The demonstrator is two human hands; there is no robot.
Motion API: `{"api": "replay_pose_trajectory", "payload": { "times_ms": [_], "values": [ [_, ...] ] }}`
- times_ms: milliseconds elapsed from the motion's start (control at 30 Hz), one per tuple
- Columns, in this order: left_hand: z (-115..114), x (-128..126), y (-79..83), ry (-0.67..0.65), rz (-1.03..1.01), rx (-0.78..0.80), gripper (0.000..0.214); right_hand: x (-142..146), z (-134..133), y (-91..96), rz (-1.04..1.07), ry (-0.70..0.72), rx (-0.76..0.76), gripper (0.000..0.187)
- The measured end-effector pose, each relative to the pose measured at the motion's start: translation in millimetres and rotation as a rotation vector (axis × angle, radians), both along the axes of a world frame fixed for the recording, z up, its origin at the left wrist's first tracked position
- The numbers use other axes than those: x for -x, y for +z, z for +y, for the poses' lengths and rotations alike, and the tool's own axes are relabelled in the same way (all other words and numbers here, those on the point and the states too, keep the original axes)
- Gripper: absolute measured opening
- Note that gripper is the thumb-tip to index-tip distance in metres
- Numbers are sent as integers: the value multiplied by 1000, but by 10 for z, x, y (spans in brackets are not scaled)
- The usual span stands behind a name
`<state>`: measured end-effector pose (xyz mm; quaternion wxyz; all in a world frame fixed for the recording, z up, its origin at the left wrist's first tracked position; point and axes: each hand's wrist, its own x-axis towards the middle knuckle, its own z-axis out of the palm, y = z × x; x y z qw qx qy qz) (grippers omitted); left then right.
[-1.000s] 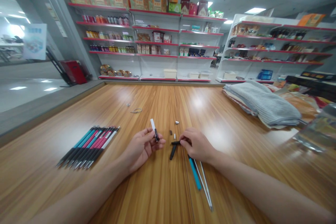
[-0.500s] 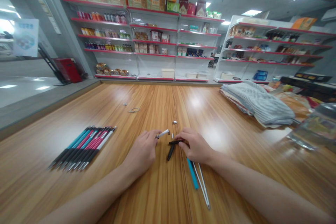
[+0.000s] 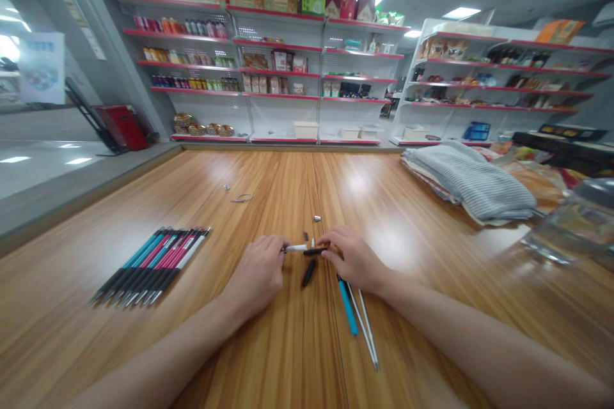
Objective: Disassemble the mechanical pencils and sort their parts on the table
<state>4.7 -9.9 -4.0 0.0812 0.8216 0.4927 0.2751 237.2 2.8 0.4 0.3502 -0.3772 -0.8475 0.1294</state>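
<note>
My left hand is closed on a white pen barrel that points right. Facing it, my right hand pinches a black pen grip, whose left end is close to the barrel's tip; whether they touch I cannot tell. Just below lies a second black pen grip on the table. Small pen parts are scattered above: a silver tip, a dark piece and a short white piece. A blue pen barrel and two white refills rest below my right wrist.
A row of several assembled pens lies at left on the wooden table. Farther back are a thin ring and a tiny silver piece. Folded cloths and a clear jar stand at right; stocked shelves are behind.
The white barrel has swung from slanting upward to nearly level. My right hand has brought the black grip up to line with it. The view has shifted slightly.
</note>
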Motion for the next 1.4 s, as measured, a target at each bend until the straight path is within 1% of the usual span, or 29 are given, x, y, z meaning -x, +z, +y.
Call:
{"api": "replay_pose_trajectory", "payload": {
  "times_ms": [100,200,433,533,633,733,900,1000,1067,1200,1300,1400],
  "values": [
    [-16,0,3,-5,64,-22,18,-7,26,-37,-36,-17,37,17],
    [-34,6,7,-18,120,-32,17,-6,32,-56,-38,-28,43,18],
    [-68,11,50,-31,162,-31,20,15,20,-19,-24,-54,36,18],
    [-64,2,65,-36,169,-31,20,1,37,-21,-2,-168,35,17],
    [-48,-5,60,-47,172,-33,18,-37,61,-50,-35,-304,33,14],
    [-28,-1,26,-79,155,-33,17,-69,75,-79,-88,-357,23,12],
    [-21,3,-24,-137,84,5,21,-50,55,-62,-112,-349,-20,13],
    [-58,-11,1,-147,49,18,18,-30,32,-12,-96,-317,-64,13],
    [-99,-23,37,-183,26,30,16,-34,16,27,-95,-294,-76,12],
    [-171,-45,93,-253,37,56,15,-70,-35,111,-189,-267,3,6],
    [-175,-51,95,-232,41,56,19,-76,-82,162,-267,-243,41,9],
    [-143,-46,81,-195,39,58,22,-51,-109,172,-287,-227,-4,9]
  ]
}}
